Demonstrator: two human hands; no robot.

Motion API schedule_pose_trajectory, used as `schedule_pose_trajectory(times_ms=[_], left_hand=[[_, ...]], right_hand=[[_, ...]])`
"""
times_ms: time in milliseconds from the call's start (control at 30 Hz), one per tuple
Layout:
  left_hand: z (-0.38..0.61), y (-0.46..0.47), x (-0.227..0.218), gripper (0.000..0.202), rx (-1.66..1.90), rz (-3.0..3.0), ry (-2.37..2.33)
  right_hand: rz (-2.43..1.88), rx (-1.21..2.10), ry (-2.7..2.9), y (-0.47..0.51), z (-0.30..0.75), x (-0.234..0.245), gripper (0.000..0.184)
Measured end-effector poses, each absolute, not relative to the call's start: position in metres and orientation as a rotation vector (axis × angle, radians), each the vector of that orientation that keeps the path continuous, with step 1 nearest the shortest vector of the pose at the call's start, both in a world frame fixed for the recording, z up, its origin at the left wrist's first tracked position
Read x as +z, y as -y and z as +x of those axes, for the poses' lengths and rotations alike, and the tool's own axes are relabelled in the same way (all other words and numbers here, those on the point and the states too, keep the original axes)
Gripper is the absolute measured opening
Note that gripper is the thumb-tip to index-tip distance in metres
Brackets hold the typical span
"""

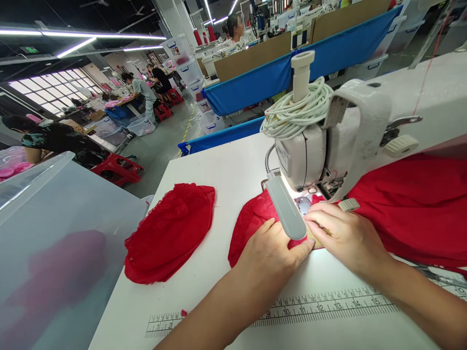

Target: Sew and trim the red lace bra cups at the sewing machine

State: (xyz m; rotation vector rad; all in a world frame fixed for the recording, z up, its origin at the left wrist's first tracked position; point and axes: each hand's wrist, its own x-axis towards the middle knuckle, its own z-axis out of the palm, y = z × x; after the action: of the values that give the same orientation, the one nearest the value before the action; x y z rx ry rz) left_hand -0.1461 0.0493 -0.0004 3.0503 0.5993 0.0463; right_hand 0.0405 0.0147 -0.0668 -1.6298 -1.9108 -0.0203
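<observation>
Grip flat: left hand [272,253], right hand [346,236] press red fabric [251,218] under machine head [310,155]; lace stack [171,233] apart.

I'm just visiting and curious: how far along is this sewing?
Done: unclear; a pile of red lace pieces lies aside, finished or waiting. In hand: left hand and right hand press a red piece under the sewing machine. Left: perhaps the red fabric beside it.

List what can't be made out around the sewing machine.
Head view:
Needle: hidden behind the lamp and glare.
Seam in the red lace piece: covered by left hand and right hand.
Red garment: cut off by the right edge.
Bin contents: blurred by its translucent wall.
</observation>
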Motion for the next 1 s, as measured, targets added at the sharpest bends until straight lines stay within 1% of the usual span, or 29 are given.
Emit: schedule_pose_trajectory(times_ms=[100, 200, 333, 367, 467, 500, 533, 633, 667, 833, 1000], left_hand=[[-0.149, -0.051, -0.001, 0.037, 0.064, 3.01, -0.587], [-0.152, -0.054, -0.003, 0.037, 0.009, 2.976, -0.572], [-0.153, -0.055, -0.001, 0.047, -0.047, 2.93, -0.556], [-0.152, -0.055, 0.0, 0.046, -0.038, 2.919, -0.569], [-0.148, -0.053, 0.003, 0.025, 0.011, 2.889, -0.647], [-0.147, -0.053, 0.004, 0.021, 0.023, 2.889, -0.666], [-0.147, -0.052, 0.003, 0.022, 0.028, 2.899, -0.67], [-0.146, -0.051, -0.002, 0.034, 0.027, 2.97, -0.626], [-0.146, -0.051, -0.005, 0.035, 0.035, 2.996, -0.612], [-0.145, -0.05, -0.012, 0.036, 0.102, 3.103, -0.606], [-0.142, -0.047, -0.013, 0.037, 0.086, 3.185, -0.556]], right_hand=[[-1.641, -0.004, 1.912, -0.015, 0.041, -0.066, 0.032], [-1.634, -0.002, 1.918, -0.015, 0.041, -0.066, 0.032], [-1.62, -0.007, 1.927, -0.015, 0.041, -0.065, 0.031], [-1.617, -0.008, 1.931, -0.015, 0.041, -0.065, 0.031], [-1.61, -0.017, 1.929, -0.015, 0.041, -0.065, 0.031], [-1.612, -0.019, 1.925, -0.015, 0.041, -0.065, 0.031], [-1.615, -0.02, 1.921, -0.015, 0.041, -0.065, 0.031], [-1.627, -0.018, 1.907, -0.015, 0.041, -0.065, 0.031], [-1.63, -0.015, 1.903, -0.015, 0.041, -0.065, 0.03], [-1.633, -0.008, 1.894, -0.016, 0.041, -0.067, 0.029], [-1.644, -0.015, 1.885, -0.015, 0.041, -0.067, 0.027]])
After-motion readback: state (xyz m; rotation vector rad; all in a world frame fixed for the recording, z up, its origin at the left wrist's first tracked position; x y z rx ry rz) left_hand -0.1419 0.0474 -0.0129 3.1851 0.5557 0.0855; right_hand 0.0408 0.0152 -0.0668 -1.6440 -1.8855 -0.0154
